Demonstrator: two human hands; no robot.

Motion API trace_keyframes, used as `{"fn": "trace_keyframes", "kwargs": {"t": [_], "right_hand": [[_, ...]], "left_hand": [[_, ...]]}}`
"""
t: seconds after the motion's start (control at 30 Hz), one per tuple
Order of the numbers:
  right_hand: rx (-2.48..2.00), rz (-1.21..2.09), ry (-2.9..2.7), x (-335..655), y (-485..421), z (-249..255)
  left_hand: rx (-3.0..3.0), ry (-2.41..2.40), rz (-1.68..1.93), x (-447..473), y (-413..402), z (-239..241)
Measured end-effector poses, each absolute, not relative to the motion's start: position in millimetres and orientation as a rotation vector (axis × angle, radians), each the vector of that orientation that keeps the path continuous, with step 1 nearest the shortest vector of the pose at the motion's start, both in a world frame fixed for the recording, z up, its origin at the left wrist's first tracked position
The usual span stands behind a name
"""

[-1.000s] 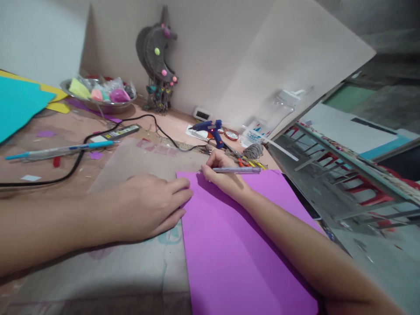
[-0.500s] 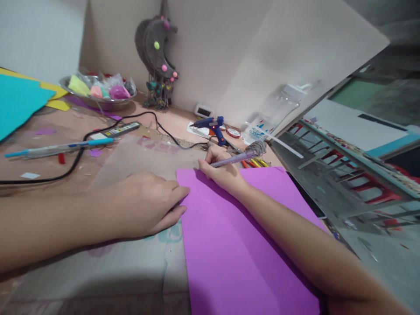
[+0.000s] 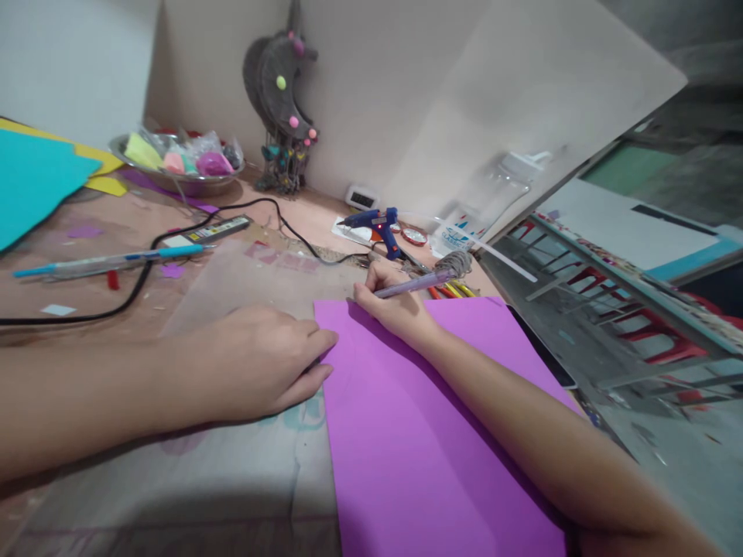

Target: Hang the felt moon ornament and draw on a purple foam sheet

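Note:
A large purple craft sheet [image 3: 406,449] lies flat before me. My left hand [image 3: 272,356] is curled at its left edge, the thumb and forefinger tips on the border of the sheet. My right hand [image 3: 392,298] is closed around a translucent purple pen [image 3: 415,285], which slants with its rear end up to the right. The pen's tip is hidden behind my fingers, near the sheet's far left corner. My right forearm crosses over the sheet.
Beyond my right hand rest a blue glue gun [image 3: 380,224] with a black cord [image 3: 272,203], grey yarn [image 3: 457,264] and coloured-handled tools [image 3: 450,290]. Leftward are a craft knife [image 3: 104,263], turquoise sheet [image 3: 40,182] and metal bowl [image 3: 174,179] of packets. A grey moon ornament [image 3: 270,85] stands behind.
The whole view has shifted slightly. Both hands keep nearly the same position on the purple sheet, and the pen stays in my right hand.

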State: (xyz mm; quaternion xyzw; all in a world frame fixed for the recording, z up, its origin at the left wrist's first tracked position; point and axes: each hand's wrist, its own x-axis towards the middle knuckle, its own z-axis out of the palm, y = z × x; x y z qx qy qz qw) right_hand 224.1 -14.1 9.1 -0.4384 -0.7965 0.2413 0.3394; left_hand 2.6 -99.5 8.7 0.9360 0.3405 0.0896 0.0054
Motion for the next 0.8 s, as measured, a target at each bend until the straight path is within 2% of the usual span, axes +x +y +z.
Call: {"fn": "trace_keyframes", "kwargs": {"t": [0.23,0.5,0.7,0.8], "right_hand": [[-1.156,0.727,-2.065,225.0,-13.8,5.2],[-1.158,0.549,-2.087,224.8,-13.2,8.0],[-1.16,0.65,-2.067,225.3,-14.9,7.3],[-1.174,0.599,-2.094,224.4,-14.6,8.0]], "left_hand": [[2.914,1.071,0.277,3.1,-99.6,9.6],[2.917,1.048,0.301,2.8,-99.3,10.1],[2.908,1.075,0.248,3.5,-99.8,12.3],[2.891,1.079,0.275,3.0,-99.9,10.8]]}}
